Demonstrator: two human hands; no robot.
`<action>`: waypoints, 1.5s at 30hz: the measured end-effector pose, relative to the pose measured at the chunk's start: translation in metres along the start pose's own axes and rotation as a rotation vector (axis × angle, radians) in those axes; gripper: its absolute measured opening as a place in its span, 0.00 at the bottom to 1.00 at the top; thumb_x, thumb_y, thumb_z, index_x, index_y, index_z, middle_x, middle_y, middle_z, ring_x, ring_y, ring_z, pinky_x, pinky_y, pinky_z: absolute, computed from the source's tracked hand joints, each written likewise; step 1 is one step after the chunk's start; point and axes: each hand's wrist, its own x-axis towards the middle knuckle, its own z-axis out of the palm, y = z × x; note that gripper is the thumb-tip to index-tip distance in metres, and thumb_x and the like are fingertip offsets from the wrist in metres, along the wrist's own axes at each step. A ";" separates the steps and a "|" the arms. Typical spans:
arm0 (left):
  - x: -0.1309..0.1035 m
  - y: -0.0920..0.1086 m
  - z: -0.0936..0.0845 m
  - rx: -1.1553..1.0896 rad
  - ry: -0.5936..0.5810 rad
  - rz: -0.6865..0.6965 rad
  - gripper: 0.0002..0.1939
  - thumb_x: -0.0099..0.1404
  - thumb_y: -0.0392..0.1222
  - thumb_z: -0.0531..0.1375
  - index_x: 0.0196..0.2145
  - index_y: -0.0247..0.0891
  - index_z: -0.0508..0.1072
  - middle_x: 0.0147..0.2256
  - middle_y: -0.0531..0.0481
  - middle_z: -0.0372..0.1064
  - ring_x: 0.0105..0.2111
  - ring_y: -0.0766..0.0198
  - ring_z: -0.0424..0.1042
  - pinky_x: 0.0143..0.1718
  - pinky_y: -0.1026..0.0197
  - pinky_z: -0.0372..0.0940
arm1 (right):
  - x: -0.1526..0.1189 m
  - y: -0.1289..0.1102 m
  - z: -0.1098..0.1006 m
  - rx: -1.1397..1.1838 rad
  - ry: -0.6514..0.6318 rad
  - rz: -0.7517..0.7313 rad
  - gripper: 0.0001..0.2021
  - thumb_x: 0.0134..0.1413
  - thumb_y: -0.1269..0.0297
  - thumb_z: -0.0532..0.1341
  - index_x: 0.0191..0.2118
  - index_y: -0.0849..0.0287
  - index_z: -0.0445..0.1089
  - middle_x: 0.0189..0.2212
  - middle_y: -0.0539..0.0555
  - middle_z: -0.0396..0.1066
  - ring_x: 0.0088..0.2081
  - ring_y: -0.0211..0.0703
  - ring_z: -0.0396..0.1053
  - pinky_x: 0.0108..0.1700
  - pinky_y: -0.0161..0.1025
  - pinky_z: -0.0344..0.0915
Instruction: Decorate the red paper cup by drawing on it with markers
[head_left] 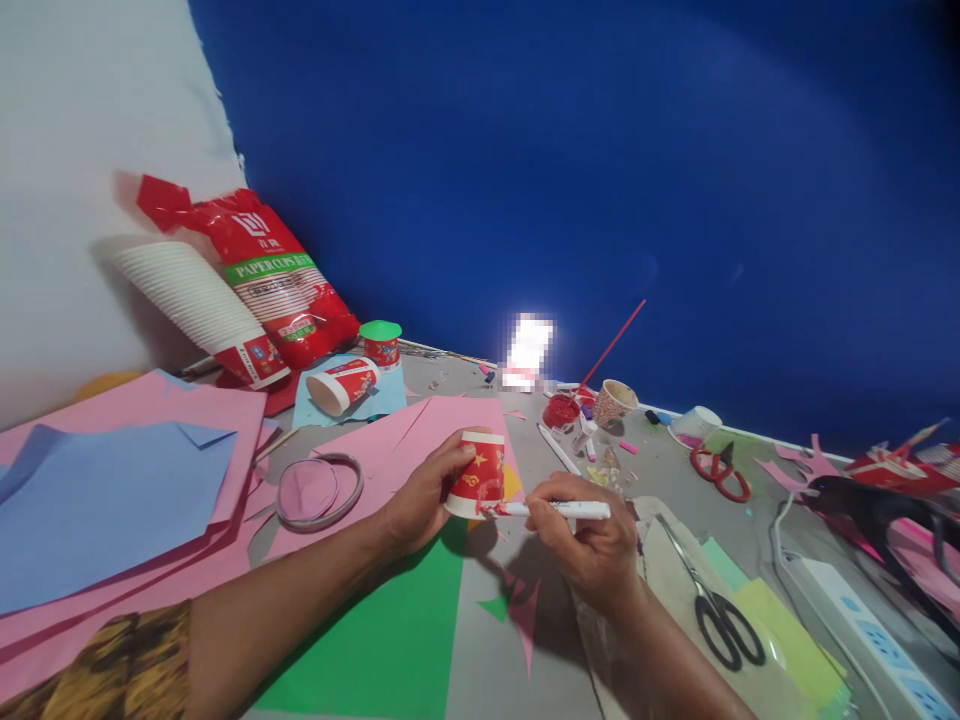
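In my left hand (424, 500) is a red paper cup (480, 472) with gold stars, the fingers wrapped round its left side and the white rim facing down. My right hand (589, 535) grips a white marker (581, 510), whose tip points left at the cup's lower edge. Red marks show near that tip. Beneath the hands lie a green sheet (382, 630) and a pink sheet (450, 420). Black-handled scissors (712, 610) rest to the right of my right forearm.
Stacked cups (195, 300) and a red bag of paper cups (277, 280) lean at the back left. A cup on its side (345, 387) rests on light blue paper. Right of centre are red-handled scissors (721, 475); a power strip (870, 630) lies at the lower right.
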 end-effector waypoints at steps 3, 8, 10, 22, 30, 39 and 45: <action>0.000 0.000 0.000 0.002 -0.002 -0.001 0.20 0.59 0.42 0.69 0.49 0.38 0.76 0.36 0.48 0.76 0.36 0.57 0.76 0.36 0.60 0.71 | 0.000 -0.001 0.000 -0.002 0.020 0.007 0.12 0.65 0.71 0.60 0.29 0.57 0.74 0.21 0.50 0.76 0.21 0.38 0.72 0.25 0.34 0.65; 0.000 0.000 0.001 0.027 -0.006 0.003 0.21 0.59 0.43 0.70 0.49 0.38 0.76 0.37 0.49 0.76 0.35 0.59 0.75 0.36 0.61 0.71 | -0.001 -0.001 0.001 0.039 -0.020 0.000 0.13 0.64 0.72 0.60 0.28 0.57 0.73 0.20 0.49 0.74 0.20 0.38 0.70 0.25 0.34 0.64; -0.001 0.000 0.001 0.028 -0.006 -0.001 0.21 0.59 0.43 0.69 0.50 0.38 0.76 0.37 0.49 0.76 0.35 0.58 0.75 0.35 0.60 0.71 | -0.001 0.000 0.001 0.026 0.028 -0.008 0.11 0.64 0.72 0.60 0.30 0.57 0.74 0.22 0.50 0.76 0.22 0.39 0.73 0.27 0.34 0.66; 0.000 0.000 0.001 0.042 0.009 -0.010 0.23 0.57 0.45 0.71 0.50 0.38 0.76 0.36 0.49 0.76 0.36 0.58 0.76 0.36 0.59 0.72 | -0.002 0.001 0.001 0.051 -0.013 0.000 0.11 0.63 0.73 0.60 0.29 0.57 0.72 0.21 0.50 0.74 0.22 0.37 0.70 0.27 0.34 0.64; 0.000 0.005 0.000 -0.105 0.001 -0.101 0.21 0.60 0.41 0.69 0.51 0.37 0.75 0.37 0.45 0.78 0.35 0.53 0.79 0.37 0.51 0.77 | -0.012 0.011 -0.002 0.176 0.116 0.231 0.05 0.63 0.70 0.64 0.38 0.56 0.78 0.28 0.51 0.79 0.25 0.39 0.75 0.27 0.32 0.68; 0.004 0.005 -0.004 -0.185 0.028 -0.226 0.16 0.70 0.46 0.64 0.47 0.30 0.75 0.36 0.37 0.80 0.31 0.52 0.81 0.32 0.49 0.79 | -0.016 0.015 -0.007 0.203 0.100 0.294 0.04 0.65 0.64 0.65 0.39 0.55 0.78 0.27 0.50 0.78 0.22 0.36 0.70 0.25 0.31 0.67; 0.004 0.006 -0.003 -0.179 0.063 -0.207 0.14 0.68 0.45 0.64 0.48 0.34 0.76 0.36 0.42 0.79 0.31 0.55 0.79 0.33 0.52 0.78 | -0.017 0.008 -0.003 0.113 0.089 0.199 0.02 0.64 0.67 0.65 0.39 0.54 0.76 0.28 0.49 0.78 0.22 0.36 0.71 0.25 0.31 0.67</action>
